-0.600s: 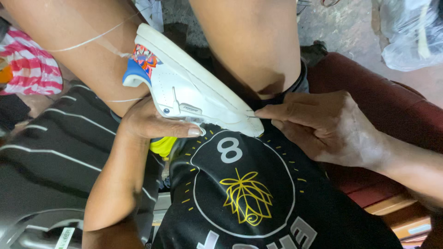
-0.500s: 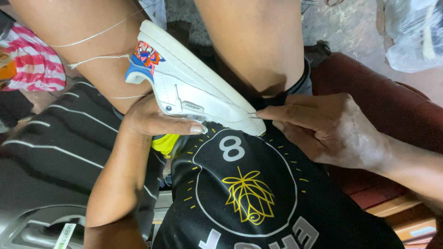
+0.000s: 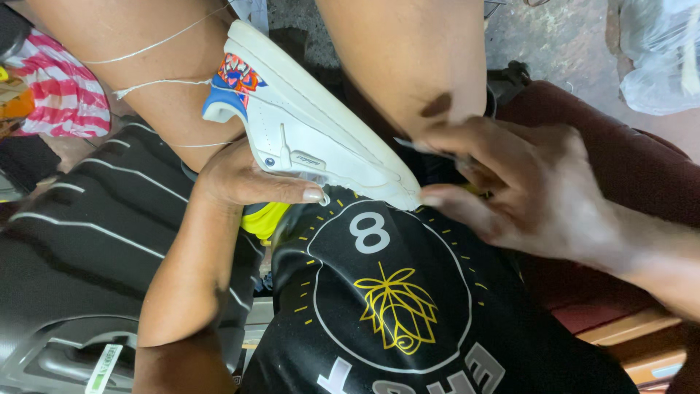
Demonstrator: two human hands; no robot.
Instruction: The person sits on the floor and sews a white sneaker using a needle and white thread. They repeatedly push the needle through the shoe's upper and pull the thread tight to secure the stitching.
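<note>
A white sneaker (image 3: pixel 313 138) with a blue and orange heel patch lies slanted across my lap, toe pointing right. My left hand (image 3: pixel 244 179) grips it from below at the heel side, thumb along the side panel. My right hand (image 3: pixel 510 190) is at the toe, fingertips pinched on a thin needle-like tool (image 3: pixel 430 149) by the sole edge. White thread (image 3: pixel 157 84) runs from the heel area across my left knee. Below the shoe is my black shirt (image 3: pixel 394 306) with a yellow and white print.
My two bare knees rise above the shoe. A dark striped cloth (image 3: pixel 80 233) lies at left, a pink striped cloth (image 3: pixel 62 91) at upper left. A maroon seat (image 3: pixel 642 168) is at right, and a plastic bag (image 3: pixel 660 51) rests on the concrete floor.
My right hand has shifted at the toe, fingers spreading and lifting slightly while pinching the thin tool. The left hand and the shoe have barely moved.
</note>
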